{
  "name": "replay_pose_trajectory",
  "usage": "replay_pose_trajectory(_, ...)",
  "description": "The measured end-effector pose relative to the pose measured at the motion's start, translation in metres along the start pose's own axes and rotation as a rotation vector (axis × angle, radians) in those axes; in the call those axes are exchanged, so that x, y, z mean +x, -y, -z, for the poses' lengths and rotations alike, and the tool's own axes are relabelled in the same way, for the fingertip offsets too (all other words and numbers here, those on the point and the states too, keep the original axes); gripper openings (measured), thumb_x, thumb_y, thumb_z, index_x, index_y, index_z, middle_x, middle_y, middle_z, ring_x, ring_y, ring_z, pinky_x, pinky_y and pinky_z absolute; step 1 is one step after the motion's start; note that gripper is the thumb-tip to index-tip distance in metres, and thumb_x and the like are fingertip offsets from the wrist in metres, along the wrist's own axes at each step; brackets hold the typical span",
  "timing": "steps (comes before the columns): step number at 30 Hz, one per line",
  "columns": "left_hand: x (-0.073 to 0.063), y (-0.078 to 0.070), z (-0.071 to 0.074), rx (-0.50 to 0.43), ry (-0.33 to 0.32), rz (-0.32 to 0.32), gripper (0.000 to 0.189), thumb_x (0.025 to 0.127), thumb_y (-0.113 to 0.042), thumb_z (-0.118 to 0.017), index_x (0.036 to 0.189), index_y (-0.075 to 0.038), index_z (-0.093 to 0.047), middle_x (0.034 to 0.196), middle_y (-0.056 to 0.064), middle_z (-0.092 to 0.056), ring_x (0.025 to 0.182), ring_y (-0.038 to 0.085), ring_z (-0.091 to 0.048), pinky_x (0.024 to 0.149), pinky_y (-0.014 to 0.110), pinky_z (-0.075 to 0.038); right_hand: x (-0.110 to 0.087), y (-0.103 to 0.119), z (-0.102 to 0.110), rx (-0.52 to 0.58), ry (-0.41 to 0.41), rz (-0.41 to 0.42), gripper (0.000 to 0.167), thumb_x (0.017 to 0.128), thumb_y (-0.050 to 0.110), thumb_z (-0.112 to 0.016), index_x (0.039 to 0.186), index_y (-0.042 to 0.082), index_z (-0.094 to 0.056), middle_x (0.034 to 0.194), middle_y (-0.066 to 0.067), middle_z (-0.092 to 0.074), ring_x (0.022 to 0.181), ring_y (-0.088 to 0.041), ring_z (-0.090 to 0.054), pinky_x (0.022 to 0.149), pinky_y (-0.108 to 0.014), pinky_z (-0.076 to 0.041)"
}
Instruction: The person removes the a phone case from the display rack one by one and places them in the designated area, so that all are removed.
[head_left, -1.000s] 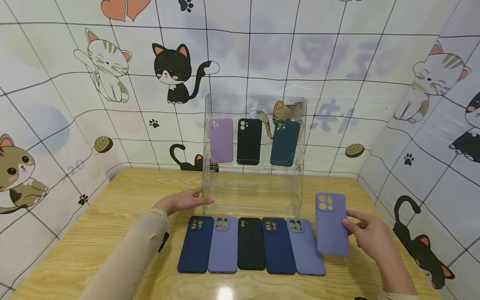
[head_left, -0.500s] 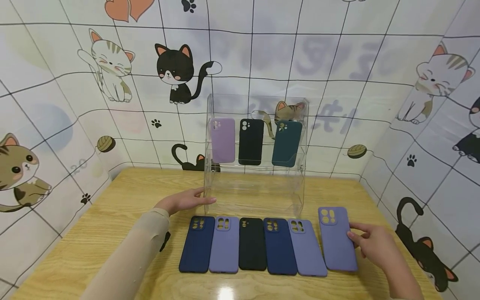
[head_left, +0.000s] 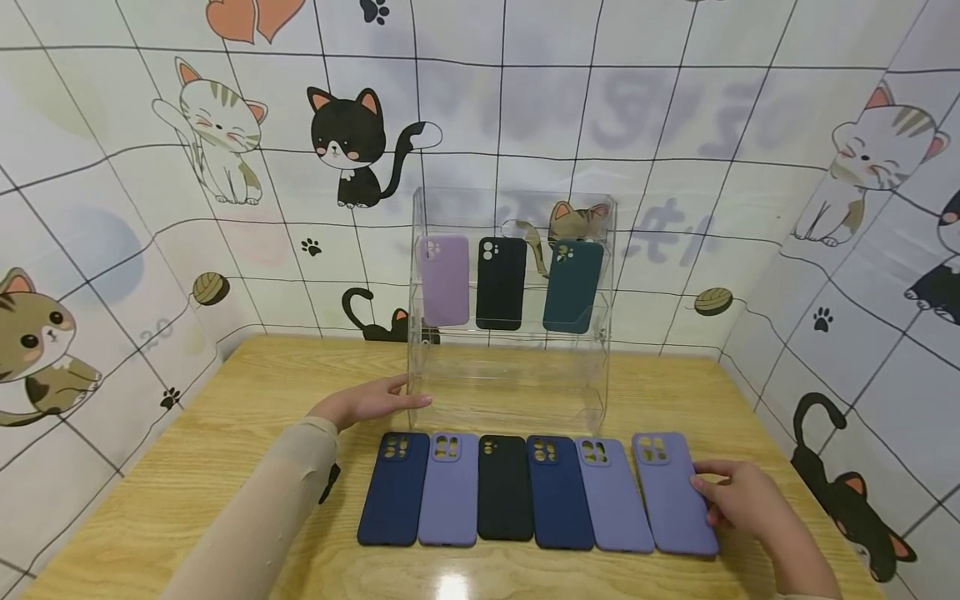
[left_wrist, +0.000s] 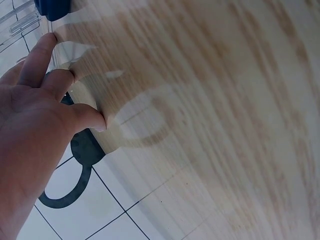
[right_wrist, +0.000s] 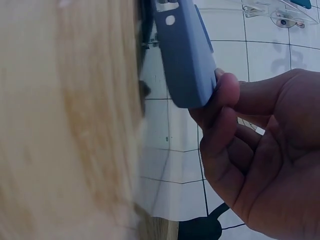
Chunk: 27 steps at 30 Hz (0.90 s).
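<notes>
At the right end of a row of phone cases, my right hand (head_left: 746, 498) pinches the right edge of a lavender phone case (head_left: 675, 496). The right wrist view shows the thumb and forefinger on the edge of that case (right_wrist: 185, 55). My left hand (head_left: 367, 400) rests with extended fingers at the lower left side of a clear display stand (head_left: 510, 367). On the stand's upper tier are a light purple case (head_left: 446, 283), a black case (head_left: 501, 283) and a dark teal case (head_left: 573, 287).
Left of the held case, the row on the wooden table (head_left: 247, 400) has a second lavender case (head_left: 617, 508), a navy case (head_left: 561, 504), a black case (head_left: 505, 496), another lavender case (head_left: 448, 504) and another navy case (head_left: 392, 500). A cat-print wall covering (head_left: 465, 108) stands behind.
My right hand has lowered the lavender case from above the table to the right end of the row. The left hand stays at the stand.
</notes>
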<state>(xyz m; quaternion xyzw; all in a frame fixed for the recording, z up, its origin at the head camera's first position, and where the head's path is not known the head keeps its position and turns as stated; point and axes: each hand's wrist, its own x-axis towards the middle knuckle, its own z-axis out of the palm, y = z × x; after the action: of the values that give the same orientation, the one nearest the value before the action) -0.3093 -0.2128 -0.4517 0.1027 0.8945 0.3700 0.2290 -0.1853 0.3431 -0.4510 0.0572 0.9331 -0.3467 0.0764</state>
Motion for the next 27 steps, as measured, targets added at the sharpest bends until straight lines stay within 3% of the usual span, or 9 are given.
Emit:
replay_pose_trajectory(10,0.0006,0.0003,-0.0006,-0.001,-0.003,0.003,0.109,0.093,-0.081,-0.059,0.173,-0.021,-0.016,0.177,0.019,-0.024,0.163,0.045,-0.024,0.127,0.068,-0.029,0.0027,-0.0006,-0.0060,0.044,0.040,-0.004,0.039,0.104,0.007,-0.064,0.133,-0.019,-0.060,0.061,-0.002,-0.064,0.056,-0.015,-0.063,0.052,-0.027,-0.052)
replay_pose_trajectory(21,-0.0036,-0.0028,-0.0019,-0.016,0.013,0.003,0.105,0.095,-0.076,-0.061,0.173,-0.020,-0.017,0.178,0.018,-0.023,0.164,0.044,-0.024,0.127,0.068,-0.030,-0.0008,-0.0027,-0.0050,0.035,0.030,-0.015,0.035,0.102,0.006,-0.065,0.130,-0.016,-0.065,0.061,-0.002,-0.065,0.058,-0.016,-0.064,0.055,-0.027,-0.052)
replay_pose_trajectory(27,-0.0026,-0.0043,-0.0006,0.005,0.004,0.001,0.105,0.095,-0.077,-0.060,0.173,-0.020,-0.018,0.178,0.017,-0.023,0.164,0.044,-0.025,0.127,0.067,-0.030,0.0010,-0.0042,-0.0041,0.051,0.043,-0.033,0.037,0.101,0.005,-0.067,0.132,-0.015,-0.065,0.072,-0.001,-0.070,0.060,-0.016,-0.067,0.057,-0.028,-0.055)
